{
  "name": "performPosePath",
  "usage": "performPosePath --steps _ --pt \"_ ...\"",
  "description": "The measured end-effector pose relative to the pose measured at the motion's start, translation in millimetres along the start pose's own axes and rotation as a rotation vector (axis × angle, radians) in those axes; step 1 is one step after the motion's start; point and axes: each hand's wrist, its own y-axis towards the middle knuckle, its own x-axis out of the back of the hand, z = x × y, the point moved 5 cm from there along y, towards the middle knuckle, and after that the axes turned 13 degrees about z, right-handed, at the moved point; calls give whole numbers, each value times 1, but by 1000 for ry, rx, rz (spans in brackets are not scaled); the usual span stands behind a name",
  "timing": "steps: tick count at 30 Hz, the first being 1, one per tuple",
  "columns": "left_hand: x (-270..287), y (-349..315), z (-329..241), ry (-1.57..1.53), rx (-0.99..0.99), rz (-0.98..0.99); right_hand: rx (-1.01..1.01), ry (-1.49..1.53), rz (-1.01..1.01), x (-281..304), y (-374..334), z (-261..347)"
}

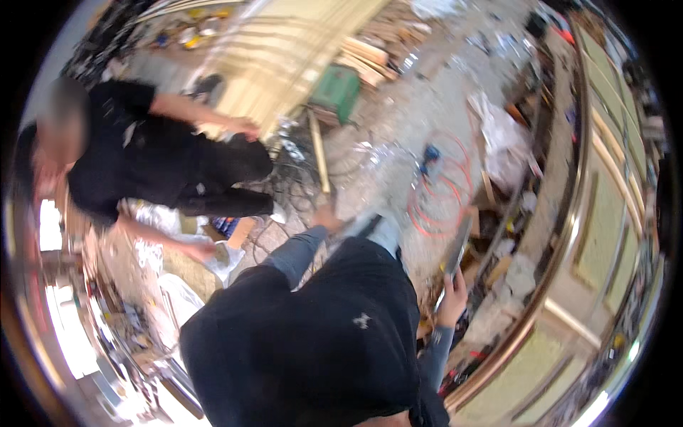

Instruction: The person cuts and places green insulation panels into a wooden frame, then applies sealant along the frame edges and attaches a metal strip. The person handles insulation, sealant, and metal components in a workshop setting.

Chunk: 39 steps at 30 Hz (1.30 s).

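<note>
My right hand point(452, 300) is closed around the lower end of a long, flat grey blade-like tool point(459, 242), which points up and away; its exact kind is unclear. My left hand point(328, 216) is stretched forward at the end of a grey sleeve, smeared by motion. Just beyond it is the near end of a pale wooden stick point(318, 151); whether my fingers grip it cannot be made out. The stick's far end reaches a green box-shaped container point(336, 94).
A person in black point(135, 153) bends at my left, one hand near a plastic bag. A coiled orange hose point(468, 192) with a blue fitting lies ahead. White plastic sheeting point(501, 139) and debris line the right, beside a long framed panel point(601, 235). Pale boards point(284, 57) lie at the far left.
</note>
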Motion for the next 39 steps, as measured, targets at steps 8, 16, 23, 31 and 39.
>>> performPosePath --steps 8,16,23,31,39 --pt "-48 57 155 265 -860 461 -270 453 -177 11 135 -35" --pt "87 86 88 -782 575 651 -185 -183 -429 27 214 -21" --pt "182 141 -55 -660 332 503 -12 -768 -519 112 361 -62" --pt "247 123 -64 -266 423 756 -235 -945 -917 211 522 -134" --pt "287 270 -175 -163 362 801 -354 -689 -731 238 550 -131"
